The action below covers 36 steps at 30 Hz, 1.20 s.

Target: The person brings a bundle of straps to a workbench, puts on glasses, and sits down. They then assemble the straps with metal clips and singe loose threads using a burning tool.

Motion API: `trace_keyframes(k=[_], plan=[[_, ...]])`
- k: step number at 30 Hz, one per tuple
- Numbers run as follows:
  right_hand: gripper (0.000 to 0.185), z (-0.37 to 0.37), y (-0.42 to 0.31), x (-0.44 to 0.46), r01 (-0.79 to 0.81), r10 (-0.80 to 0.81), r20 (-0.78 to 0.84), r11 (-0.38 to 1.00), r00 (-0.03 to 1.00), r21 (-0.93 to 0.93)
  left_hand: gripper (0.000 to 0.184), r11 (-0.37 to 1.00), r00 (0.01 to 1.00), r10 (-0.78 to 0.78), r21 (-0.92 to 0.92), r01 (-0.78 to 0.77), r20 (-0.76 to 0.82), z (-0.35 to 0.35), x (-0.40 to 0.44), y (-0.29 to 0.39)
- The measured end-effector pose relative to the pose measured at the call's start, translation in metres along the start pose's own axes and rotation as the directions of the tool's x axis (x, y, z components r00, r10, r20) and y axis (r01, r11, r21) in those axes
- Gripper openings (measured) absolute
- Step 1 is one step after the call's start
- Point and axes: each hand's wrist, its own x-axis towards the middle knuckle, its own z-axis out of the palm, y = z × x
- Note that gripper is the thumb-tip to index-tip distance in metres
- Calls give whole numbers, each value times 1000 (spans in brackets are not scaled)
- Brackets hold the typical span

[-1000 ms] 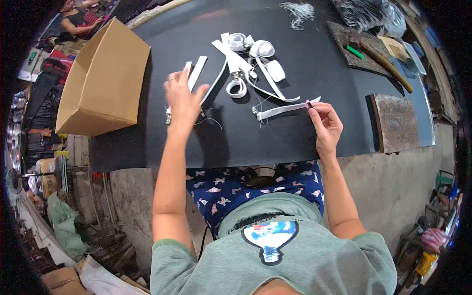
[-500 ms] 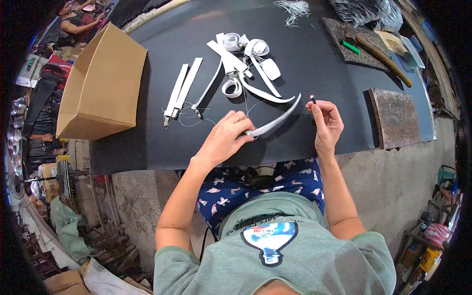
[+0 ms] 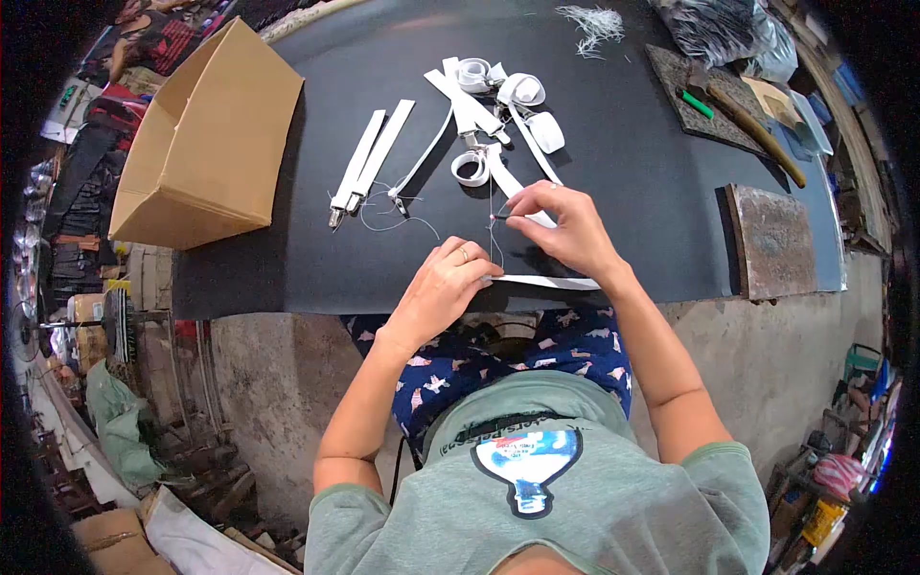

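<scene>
Near the table's front edge, my left hand is closed on the end of a white elastic strap, which runs right beneath my right forearm. A thin thread rises from that end toward the pile of white straps. My right hand pinches a short dark stick with a pale pinkish tip, which is at the thread; I cannot tell whether it touches. Beyond lie coiled white straps with metal clips. Left of them are two flat straps with clips and a loose curl of thread.
An open cardboard box stands on the table's left. To the right are a hammer and a green-handled tool on a dark board, plus a rusty metal plate. Thread scraps lie at the back. A person is at upper left.
My right hand has moved left, bringing the stick to the thread. The strap, which curved up to the right, now lies low along the table edge. My left hand stays closed, slightly lower.
</scene>
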Motion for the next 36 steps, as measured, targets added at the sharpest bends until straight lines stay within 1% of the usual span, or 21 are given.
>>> trace_keyframes(k=[1,4,7,10,13,16,19,20,21,23,25,27,29,30,33,34,35,36], plan=[[14,4,5,2,-69,67,55,997,996,36,19,1000,1000,-3,-5,3,-8,0,-1,0],[10,8,11,2,-69,75,78,994,994,-81,18,1000,1000,6,-10,-6,-13,-1,-3,0],[10,10,14,0,4,1,43,992,999,-124,18,1000,999,1,-15,-2,-34,2,-4,-1],[11,11,16,0,30,-23,49,989,999,-146,18,1000,999,20,-6,-20,-32,0,-3,-2],[11,12,17,-1,29,-23,46,991,999,-128,14,1000,999,23,-2,-23,-29,0,-3,-1],[10,10,17,-1,26,-18,65,992,998,-121,14,999,1000,21,-31,-21,8,-5,-5,-3],[8,12,25,-4,-88,90,-16,992,996,85,13,988,998,-61,-138,62,8,-26,-5,-3],[8,9,27,-5,-187,189,12,959,982,212,12,984,993,-122,-134,121,1,-37,-6,-4],[12,8,35,-6,-218,233,-10,923,972,317,13,977,984,-172,-139,164,-48,-47,-6,-4],[15,0,35,-4,-281,325,9,803,946,526,10,943,964,-251,-248,222,-92,-70,-9,-13],[16,-6,32,-5,-292,323,32,804,946,518,11,918,927,-356,-228,325,-115,-94,-10,-18],[15,-8,31,-6,-277,298,41,816,954,508,16,834,895,-381,-504,225,-231,-105,-9,-42],[15,-6,37,-8,-253,271,36,830,962,497,18,826,794,-475,-503,254,-379,-111,-2,-63],[15,-5,37,-10,-240,260,32,832,965,500,17,833,758,-495,-482,273,-425,-112,-1,-82],[15,-1,42,-13,-214,238,21,829,971,516,16,787,723,-563,-525,323,-399,-106,7,-114],[15,-1,43,-13,-206,233,15,828,972,522,16,741,705,-611,-572,351,-360,-99,11,-117],[15,-2,43,-13,-211,237,13,838,971,503,17,721,703,-637,-565,400,-316,-93,15,-120],[15,-3,41,-12,-216,241,11,848,970,483,18,724,714,-631,-559,403,-303,-84,20,-122]])
